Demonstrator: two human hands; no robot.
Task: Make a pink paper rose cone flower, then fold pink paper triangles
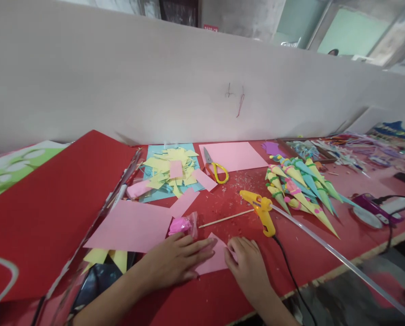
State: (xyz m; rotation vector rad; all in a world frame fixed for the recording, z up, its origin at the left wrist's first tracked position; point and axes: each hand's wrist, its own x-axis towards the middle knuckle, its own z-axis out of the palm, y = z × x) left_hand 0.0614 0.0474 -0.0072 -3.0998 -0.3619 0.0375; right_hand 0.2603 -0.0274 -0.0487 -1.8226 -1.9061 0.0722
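Under both hands, on the red table, lies a small piece of pink paper (216, 259). My left hand (178, 257) rests flat with fingers stretched over the paper's left side. At the right edge my right hand (247, 262) is closed, thumb and forefinger pinching the paper's corner. Just above my left hand sits a bright pink lump in a clear plastic bag (182, 225). A thin wooden stick (225, 218) lies beyond the paper. To the right is a yellow glue gun (262, 209) with a long clear glue stick in its back.
Yellow-handled scissors (216, 168) lie on a pink sheet (239, 156) at the back. Yellow paper scraps (168, 168) are piled to their left. Decorated paper cones (300, 183) lie at right, near a purple device (372, 208). A large red board (59, 203) leans at left.
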